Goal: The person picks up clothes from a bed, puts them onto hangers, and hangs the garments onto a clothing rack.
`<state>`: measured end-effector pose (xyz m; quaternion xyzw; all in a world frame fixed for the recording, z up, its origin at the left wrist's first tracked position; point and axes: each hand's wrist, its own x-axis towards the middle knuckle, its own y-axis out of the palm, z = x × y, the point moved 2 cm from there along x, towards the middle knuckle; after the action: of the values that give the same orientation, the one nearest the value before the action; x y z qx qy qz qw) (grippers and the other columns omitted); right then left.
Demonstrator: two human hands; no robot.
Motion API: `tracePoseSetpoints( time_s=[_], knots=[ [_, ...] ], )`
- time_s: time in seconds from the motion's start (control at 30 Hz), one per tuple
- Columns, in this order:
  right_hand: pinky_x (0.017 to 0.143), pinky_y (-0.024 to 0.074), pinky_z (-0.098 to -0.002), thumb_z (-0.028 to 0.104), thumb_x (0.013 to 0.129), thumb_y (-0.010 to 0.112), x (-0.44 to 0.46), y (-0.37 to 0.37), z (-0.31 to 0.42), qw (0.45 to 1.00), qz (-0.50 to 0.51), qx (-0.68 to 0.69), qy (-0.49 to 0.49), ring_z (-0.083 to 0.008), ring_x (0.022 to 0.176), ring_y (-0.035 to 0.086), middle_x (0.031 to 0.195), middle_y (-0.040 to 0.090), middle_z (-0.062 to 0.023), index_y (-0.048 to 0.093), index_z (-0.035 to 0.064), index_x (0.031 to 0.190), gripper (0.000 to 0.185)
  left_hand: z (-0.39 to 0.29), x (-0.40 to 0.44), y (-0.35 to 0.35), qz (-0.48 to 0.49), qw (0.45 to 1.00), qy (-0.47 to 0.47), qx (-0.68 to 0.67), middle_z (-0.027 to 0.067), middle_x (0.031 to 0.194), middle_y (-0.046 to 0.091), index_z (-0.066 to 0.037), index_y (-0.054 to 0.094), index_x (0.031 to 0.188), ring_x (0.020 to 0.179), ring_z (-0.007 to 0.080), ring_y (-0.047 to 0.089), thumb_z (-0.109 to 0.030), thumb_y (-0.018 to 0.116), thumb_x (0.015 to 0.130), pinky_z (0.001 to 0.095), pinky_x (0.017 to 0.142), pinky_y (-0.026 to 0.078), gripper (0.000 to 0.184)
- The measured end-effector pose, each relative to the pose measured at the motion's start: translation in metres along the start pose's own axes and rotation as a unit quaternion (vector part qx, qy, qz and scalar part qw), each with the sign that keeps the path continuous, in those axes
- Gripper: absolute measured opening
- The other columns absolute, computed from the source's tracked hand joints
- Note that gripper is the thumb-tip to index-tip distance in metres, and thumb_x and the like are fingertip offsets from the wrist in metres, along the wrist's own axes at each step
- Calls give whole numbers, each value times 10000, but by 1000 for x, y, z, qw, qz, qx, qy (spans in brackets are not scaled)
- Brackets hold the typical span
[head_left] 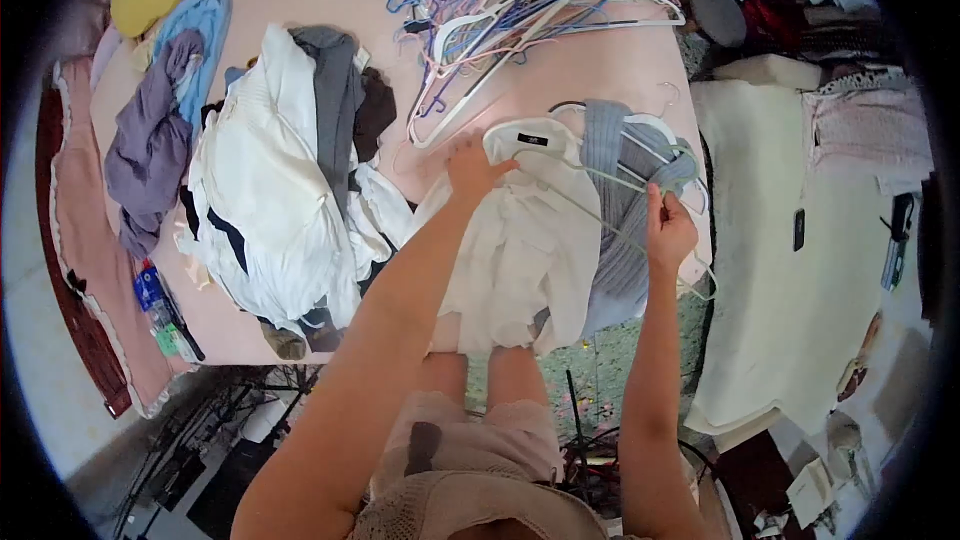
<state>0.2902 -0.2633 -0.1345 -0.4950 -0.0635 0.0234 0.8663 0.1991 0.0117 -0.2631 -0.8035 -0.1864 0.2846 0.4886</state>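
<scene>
In the head view, the white shirt (520, 270) lies flat on the table (375, 0), near its front edge and before the person; its collar points away from the body and its lower part comes toward the legs, so the long axis runs nearly straight away from the person. The pale green hanger (610, 177) is partly over this shirt; its long bar goes slanting, from the collar at upper left to the lower right, and one end is at the neck opening.

The right hand (672, 230) holds this hanger near its hook, with thumb and fingers closed narrow; the left hand (478, 172) is on the left side of the collar, its thumb apart from the fingers; whether it pinches the cloth, I cannot tell.

The shirt is of thin, wrinkled cloth, with one black label (533, 140); just right of it is grey-blue knitwear (605, 130), ribbed and soft. Left is one big clothes pile (265, 160), white, grey and dark, of crumpled form; farther left lie one purple garment (150, 150) and one light blue garment (208, 25); at the far side is one heap of thin hangers (500, 15), too tangled to count.
</scene>
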Motion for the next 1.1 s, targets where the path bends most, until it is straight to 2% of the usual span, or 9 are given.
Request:
tracePoseSetpoints(
  time_s=[0.07,0.17,0.23,0.37,0.67,0.7,0.93,1.0,1.1],
  knots=[
    [445,341,-362,368,849,569,-1,-5,2,999,-6,-17,-29,-259,452,450,514,459,-108,479,36,604,422,15,5,10,-21,997,63,37,144,1042,565,-28,471,1144,979,316,540,-417,751,619,426,806,428,711],
    [440,342,-364,349,838,589,-2,-16,10,999,-13,21,-39,-266,450,450,516,455,-115,475,38,603,406,23,9,4,71,983,65,-157,145,990,606,-2,519,1111,923,286,579,-352,718,671,381,784,447,597],
    [439,343,-365,338,831,600,-2,-27,17,998,-8,31,-48,-270,451,452,517,456,-117,478,38,603,396,10,1,-24,277,878,-123,-369,128,951,620,25,576,1051,897,228,581,-275,680,708,336,756,451,466],
    [443,345,-366,312,810,625,1,-59,47,994,-7,64,-90,-269,456,449,512,448,-114,478,37,599,376,-12,-34,-86,261,862,-134,-413,97,911,622,35,610,1010,877,166,569,-283,652,759,313,745,438,407],
    [448,349,-350,262,756,669,-7,-158,117,975,-28,85,-204,-258,482,475,502,446,-91,497,53,572,328,-1,-71,-167,140,921,33,-363,-36,836,590,-16,618,1054,746,52,474,-335,560,878,215,690,385,369],
    [448,349,-350,262,756,669,-12,-167,125,974,-43,85,-205,-258,482,475,502,446,-91,497,53,572,328,7,-69,-164,83,924,68,-367,4,637,522,13,619,954,611,97,436,-353,557,868,267,590,380,381],
    [485,427,-352,262,701,694,-42,-208,205,947,-81,56,-306,-241,534,553,551,546,-56,555,87,588,250,-32,-110,-277,89,891,177,-410,-34,603,497,-26,648,967,576,43,401,-347,561,870,231,530,353,347],
    [496,432,-356,268,695,696,-51,-214,239,928,-92,69,-356,-238,543,558,563,554,-49,557,96,588,246,-44,-116,-304,101,888,203,-401,3,686,543,-21,634,986,624,86,451,-299,561,873,243,583,369,309],
    [516,436,-357,273,699,691,-57,-216,277,900,-105,72,-418,-242,555,561,569,556,-49,575,98,603,231,-72,-140,-357,20,849,412,-332,86,967,560,-7,589,1029,865,219,506,-200,556,869,268,750,372,252]
  ],
)
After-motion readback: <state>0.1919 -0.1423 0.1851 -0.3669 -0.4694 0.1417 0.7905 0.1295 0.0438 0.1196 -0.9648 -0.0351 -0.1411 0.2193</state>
